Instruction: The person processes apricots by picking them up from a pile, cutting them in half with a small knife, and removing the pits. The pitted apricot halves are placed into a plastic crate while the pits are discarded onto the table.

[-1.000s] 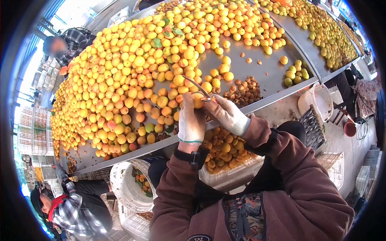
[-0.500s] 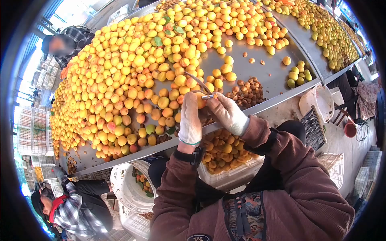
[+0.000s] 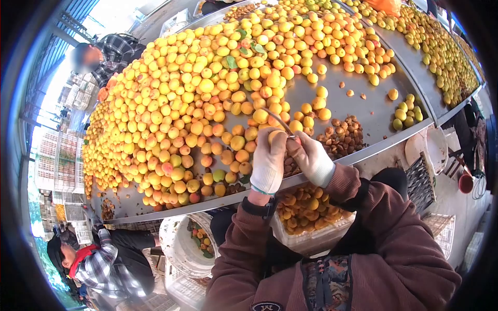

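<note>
Both my hands wear pale gloves and meet over the near edge of a metal table (image 3: 371,149). A yellow-orange fruit (image 3: 276,136) is held in my left hand (image 3: 268,161), its fingers wrapped round it. Pinched in my right hand (image 3: 312,157) is a thin curved tool (image 3: 280,122), its tip pointing up and left over the fruit pile (image 3: 207,98). The tool's near end, by the fruit, is partly hidden by my fingers. Brown pits (image 3: 345,136) lie just right of my hands.
Below the table edge stands a crate of opened fruit (image 3: 332,228). A white bucket (image 3: 174,241) is left of it. One person (image 3: 111,267) sits at lower left, another (image 3: 111,54) at upper left. A few greenish fruits (image 3: 407,111) lie on the right.
The whole view has shifted, so the table and crate appear further right and slightly lower. My hands are closer together, and my left fingers cover more of the fruit.
</note>
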`<state>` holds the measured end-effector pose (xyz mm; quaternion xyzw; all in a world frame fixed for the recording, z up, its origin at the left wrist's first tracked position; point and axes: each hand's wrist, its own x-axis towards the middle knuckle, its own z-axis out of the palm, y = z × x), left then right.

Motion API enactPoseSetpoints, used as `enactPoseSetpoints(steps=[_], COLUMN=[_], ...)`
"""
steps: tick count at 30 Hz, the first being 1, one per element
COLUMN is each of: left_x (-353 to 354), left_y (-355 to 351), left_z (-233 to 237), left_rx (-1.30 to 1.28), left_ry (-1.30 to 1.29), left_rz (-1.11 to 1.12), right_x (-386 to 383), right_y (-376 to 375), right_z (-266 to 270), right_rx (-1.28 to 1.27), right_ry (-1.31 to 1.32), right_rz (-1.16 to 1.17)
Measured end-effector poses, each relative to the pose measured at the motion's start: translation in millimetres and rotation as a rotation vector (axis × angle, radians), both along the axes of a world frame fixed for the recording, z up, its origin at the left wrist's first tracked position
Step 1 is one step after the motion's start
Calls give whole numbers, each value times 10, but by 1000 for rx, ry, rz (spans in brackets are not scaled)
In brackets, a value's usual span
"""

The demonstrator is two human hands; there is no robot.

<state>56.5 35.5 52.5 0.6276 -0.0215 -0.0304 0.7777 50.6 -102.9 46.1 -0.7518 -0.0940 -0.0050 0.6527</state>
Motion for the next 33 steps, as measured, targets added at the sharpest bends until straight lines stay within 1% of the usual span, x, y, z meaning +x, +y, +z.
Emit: enactPoseSetpoints(steps=[2,3,4,6,7,8,10,11,12,14,15,17,18,20,24,27,28,29,30,31,32,33], left_x=[23,35,56,121,153,168,156,114,95,64,54,38,27,2,-102,-73,-33,-10,-11,-34,-58,-76], left_y=[-14,-41,-29,62,93,116,116,66,74,104,110,105,93,55,52,99,172,187,167,108,62,57], left_z=[15,42,36,22,14,-6,-32,44,2,-81,-110,-93,-72,6,31,-68,-136,-112,-86,54,163,213], left_rx=[286,392,395,79,80,-103,-472,-378,-374,-180,-178,-116,-117,-396,-359,-332,-133,65,66,136,207,344], left_ry=[-99,-31,-32,23,21,84,212,221,223,143,144,91,91,173,170,83,-49,-182,-187,-196,-205,-258], left_rz=[151,218,204,221,214,181,115,116,111,88,86,52,55,11,19,3,-6,-14,-17,44,105,161], right_x=[70,82,93,114,115,99,37,-4,-18,-43,-59,-79,-95,-147,-269,-286,-264,-215,-183,-178,-184,-202], right_y=[-49,-54,-81,-106,-87,-40,33,-30,-15,51,43,50,53,48,88,80,106,154,170,151,120,96], right_z=[79,106,60,-63,-37,-41,-64,38,-4,-93,-103,-94,-89,-9,-56,-69,-170,-305,-425,-383,-304,-231], right_rx=[-340,-468,-465,-476,-325,-328,104,-12,-9,72,30,27,23,17,43,68,70,175,281,282,198,115], right_ry=[-87,-113,-107,-86,14,14,49,81,82,68,58,81,104,95,64,112,108,81,53,49,46,46], right_rz=[5,-26,-39,-19,23,24,86,138,133,141,145,139,133,139,154,172,170,145,120,116,101,86])
